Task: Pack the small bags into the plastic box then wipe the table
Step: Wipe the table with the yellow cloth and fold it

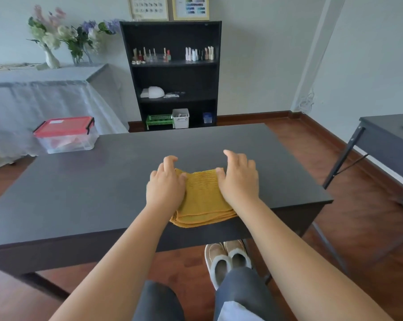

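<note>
- Box [66, 135], clear plastic with a red lid and black latches, stands at the far left corner of the counter [103, 181], lid on; pinkish contents show through the wall, too blurred to tell what they are.
- Cloth [202, 200], mustard yellow and folded into several layers, lies at the near edge of the dark counter, its front edge just over the lip.
- Left hand [165, 184] lies palm down on the cloth's left side, fingers spread and flat, fingertips reaching past the cloth's far edge onto the counter; its grip is apart, pressing rather than clamping.
- Right hand [239, 179] lies palm down on the cloth's right side, fingers loosely curved over the far right corner; this grip too is apart, resting on the cloth.
- Both hands are near each other, a strip of cloth showing between them.
- Box and cloth are well apart; the counter between them is bare.
- Below the counter edge, knees in dark trousers and a pair of tan slippers [227, 256] show on the wooden floor.
- Behind the counter, a black shelf [172, 72] against the wall holds small bottles on top, a white domed device in the middle, and a green basket and white bin at the bottom.
- At far left, vases of flowers [64, 35] stand on a table draped in grey fabric.
</note>
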The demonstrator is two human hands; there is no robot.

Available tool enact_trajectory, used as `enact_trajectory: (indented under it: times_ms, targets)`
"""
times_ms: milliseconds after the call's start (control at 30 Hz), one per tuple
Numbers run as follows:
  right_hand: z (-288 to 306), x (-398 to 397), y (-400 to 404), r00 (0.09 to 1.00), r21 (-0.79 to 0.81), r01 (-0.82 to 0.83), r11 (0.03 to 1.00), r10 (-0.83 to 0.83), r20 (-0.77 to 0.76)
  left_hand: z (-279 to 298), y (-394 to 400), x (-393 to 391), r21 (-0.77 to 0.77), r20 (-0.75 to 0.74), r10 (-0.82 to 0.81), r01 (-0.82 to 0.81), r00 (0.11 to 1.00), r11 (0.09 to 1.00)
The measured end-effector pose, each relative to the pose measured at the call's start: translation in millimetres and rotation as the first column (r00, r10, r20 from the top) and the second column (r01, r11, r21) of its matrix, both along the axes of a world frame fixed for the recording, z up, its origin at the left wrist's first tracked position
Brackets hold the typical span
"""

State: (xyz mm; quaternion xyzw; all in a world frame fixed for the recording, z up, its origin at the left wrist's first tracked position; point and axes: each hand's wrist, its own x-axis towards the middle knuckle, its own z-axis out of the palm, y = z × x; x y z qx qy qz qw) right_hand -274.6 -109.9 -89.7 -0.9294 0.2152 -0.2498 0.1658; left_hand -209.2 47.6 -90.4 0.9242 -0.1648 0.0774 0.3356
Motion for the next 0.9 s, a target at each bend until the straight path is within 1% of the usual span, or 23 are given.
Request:
enact_trajectory:
  times_ms: [33,67,100,133,167,200,233,267,400,500,600,733,900]
  targets:
    - [-2.3,1.6,7.3,0.997,-0.086,-0.054,0.995,0.058,0.05,-3.0,3.9,0.9,0.022,0.052,0.007,-0.008,0.999,1.0]
    - [-5.1,4.1,16.6,0.99,-0.138,-0.126,0.982,0.134,0.048,-5.3,8.8,1.8,0.039,0.091,0.02,-0.023,0.996,0.999]
    - [-9.0,7.2,27.2,0.979,-0.155,-0.204,0.967,0.203,-0.024,-7.8,14.3,2.7,0.052,0.107,0.033,-0.039,0.994,0.998]
    - [-14.4,10.9,38.2,0.958,-0.14,-0.268,0.953,0.248,-0.145,-10.7,20.2,3.9,0.063,0.108,0.044,-0.051,0.993,0.997]
    - [-21.2,14.9,48.2,0.921,-0.099,-0.305,0.947,0.267,-0.283,-13.7,26.0,5.2,0.077,0.103,0.054,-0.062,0.993,0.995]
    - [-27.8,19.2,55.5,0.881,-0.052,-0.317,0.947,0.274,-0.385,-16.8,31.8,6.0,0.094,0.099,0.061,-0.07,0.993,0.993]
    - [-32.2,23.9,60.4,0.852,-0.015,-0.313,0.95,0.274,-0.447,-19.3,36.8,6.6,0.109,0.098,0.064,-0.075,0.993,0.991]
    - [-34.7,28.8,63.1,0.838,0.003,-0.305,0.952,0.269,-0.475,-20.8,40.7,7.1,0.116,0.1,0.065,-0.076,0.993,0.99]
    - [-34.1,42.1,62.3,0.824,-0.02,-0.299,0.954,0.247,-0.509,-21.6,41.1,8.3,0.107,0.113,0.038,-0.05,0.993,0.993]
    - [-30.1,45.9,51.7,0.828,-0.039,-0.328,0.944,0.267,-0.493,-23.6,36.4,7.5,0.157,0.126,0.001,-0.021,0.992,0.987]
    - [-25.2,48.7,30.0,0.822,-0.031,-0.332,0.943,0.272,-0.5,-27.6,39.7,9.0,0.194,0.103,0.0,-0.02,0.995,0.981]
    - [-24.0,41.4,-10.2,0.828,-0.007,-0.258,0.966,0.218,-0.516,-29.5,44.7,9.8,0.2,0.064,0.015,-0.028,0.998,0.979]
    - [-28.3,17.2,-60.5,0.845,-0.026,-0.156,0.987,0.12,-0.522,-28.7,42.3,9.0,0.238,0.057,-0.007,-0.007,0.998,0.971]
